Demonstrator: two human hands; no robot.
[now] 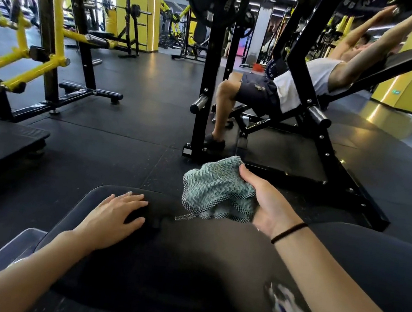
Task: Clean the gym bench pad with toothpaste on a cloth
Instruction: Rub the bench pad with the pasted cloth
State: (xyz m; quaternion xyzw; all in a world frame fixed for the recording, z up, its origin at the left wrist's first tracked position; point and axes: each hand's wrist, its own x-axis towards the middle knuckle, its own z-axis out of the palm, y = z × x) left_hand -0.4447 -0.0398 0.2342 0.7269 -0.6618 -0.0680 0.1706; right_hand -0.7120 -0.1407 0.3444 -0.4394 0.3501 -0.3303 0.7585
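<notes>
Down at the near edge of the head view, the black padded worktop (199, 255) runs away from you, its rounded far end toward the dark rubber floor (122, 144). Your left grip (114, 218) lies palm down on the far left part of the pad, fingers spread and nearly straight, holding nothing. Your right grip (269, 207) is clenched round a bunched teal cloth (217, 189), thumb on top and fingers curled beneath. The cloth sits just over the far end of the worktop; whether its hanging edge touches the pad cannot be told. A black hair tie (289, 232) circles your right wrist. Near your right forearm, a blurred white and blue patch (284, 307) shows on the pad, too smeared to identify. Your dark-clad leg (383, 260) lies just right of the worktop. Beyond, a person (289, 85) leans back on an inclined bench inside a black rack, arms raised. A yellow machine (29, 51) stands at far left.
</notes>
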